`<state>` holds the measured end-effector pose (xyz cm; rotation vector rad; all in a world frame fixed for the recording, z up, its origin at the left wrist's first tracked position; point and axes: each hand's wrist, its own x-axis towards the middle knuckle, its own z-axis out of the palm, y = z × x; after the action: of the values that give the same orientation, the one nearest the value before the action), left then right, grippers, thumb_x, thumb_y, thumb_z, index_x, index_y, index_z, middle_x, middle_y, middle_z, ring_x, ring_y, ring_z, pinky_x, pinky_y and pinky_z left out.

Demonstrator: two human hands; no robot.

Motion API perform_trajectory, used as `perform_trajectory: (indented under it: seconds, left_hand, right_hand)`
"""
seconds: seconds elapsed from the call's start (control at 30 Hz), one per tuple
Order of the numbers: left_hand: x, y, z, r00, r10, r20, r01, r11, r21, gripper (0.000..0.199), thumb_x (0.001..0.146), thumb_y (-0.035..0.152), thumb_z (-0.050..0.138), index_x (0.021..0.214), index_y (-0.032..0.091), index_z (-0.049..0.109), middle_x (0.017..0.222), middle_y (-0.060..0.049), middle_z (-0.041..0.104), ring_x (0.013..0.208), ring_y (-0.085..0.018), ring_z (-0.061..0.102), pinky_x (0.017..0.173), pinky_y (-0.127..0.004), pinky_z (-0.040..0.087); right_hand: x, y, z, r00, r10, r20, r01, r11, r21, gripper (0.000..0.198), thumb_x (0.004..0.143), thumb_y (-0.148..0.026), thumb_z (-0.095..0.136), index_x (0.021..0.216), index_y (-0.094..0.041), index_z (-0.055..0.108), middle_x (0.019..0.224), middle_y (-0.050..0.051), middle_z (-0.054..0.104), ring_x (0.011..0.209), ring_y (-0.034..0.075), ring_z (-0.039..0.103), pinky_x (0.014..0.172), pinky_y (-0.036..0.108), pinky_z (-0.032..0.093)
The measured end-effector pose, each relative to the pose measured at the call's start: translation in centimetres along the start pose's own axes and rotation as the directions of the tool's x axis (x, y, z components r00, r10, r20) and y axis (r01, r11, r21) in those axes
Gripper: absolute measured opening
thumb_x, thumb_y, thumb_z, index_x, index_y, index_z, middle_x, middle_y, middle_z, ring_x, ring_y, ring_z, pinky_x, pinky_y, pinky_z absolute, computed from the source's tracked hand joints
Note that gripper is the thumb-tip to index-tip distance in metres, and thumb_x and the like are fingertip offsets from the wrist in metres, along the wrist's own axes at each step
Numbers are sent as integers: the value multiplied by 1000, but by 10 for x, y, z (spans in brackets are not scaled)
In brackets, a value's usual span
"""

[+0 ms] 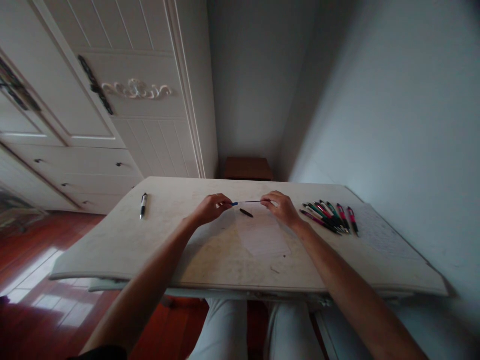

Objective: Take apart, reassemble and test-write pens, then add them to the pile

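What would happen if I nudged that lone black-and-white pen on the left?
The pen would probably roll if pushed sideways, since its barrel looks rounded and the tabletop flat. Being slim, it's likely light; its straight body suggests it's stiff.

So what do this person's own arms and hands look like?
The left hand and right hand are ungloved, both forearms bare, with no watch visible. A black sleeve edge shows on the left arm; none shows on the right. A small glint on a left finger may be a ring.
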<state>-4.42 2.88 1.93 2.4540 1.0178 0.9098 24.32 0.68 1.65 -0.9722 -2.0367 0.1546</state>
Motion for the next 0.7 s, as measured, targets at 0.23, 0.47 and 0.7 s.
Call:
perform_trajectory:
  seconds: [0.23, 0.47, 0.7]
  left_hand:
    - [0, 2, 1, 1000, -5, 19, 5, 1000, -31, 19, 87, 31, 60, 92, 17, 71, 84, -5, 70, 70, -13, 64, 67, -25, 51]
    - [1, 7, 6, 1000, 28, 13, -27, 999, -35, 19, 87, 31, 60, 92, 16, 71, 83, -5, 70, 68, -12, 63, 66, -24, 50]
    - [1, 13, 11, 998, 59, -6, -60, 998, -23, 18, 86, 33, 63, 91, 18, 72, 84, -4, 69, 71, -13, 62, 68, -24, 49]
  right_hand:
    - [-2, 4, 1, 1000, -6, 11, 6, 1000, -15, 10, 87, -25, 62, 84, -20, 71, 82, 7, 70, 80, 21, 63, 76, 34, 48]
    - [-2, 6, 2, 999, -28, 24, 28, 999, -17, 11, 87, -26, 63, 85, -21, 72, 81, 7, 71, 79, 21, 63, 76, 34, 49]
    - [-2, -3, 8, 993, -103, 62, 103, 995, 4, 13, 87, -28, 63, 85, -20, 73, 79, 7, 72, 75, 20, 64, 72, 32, 49]
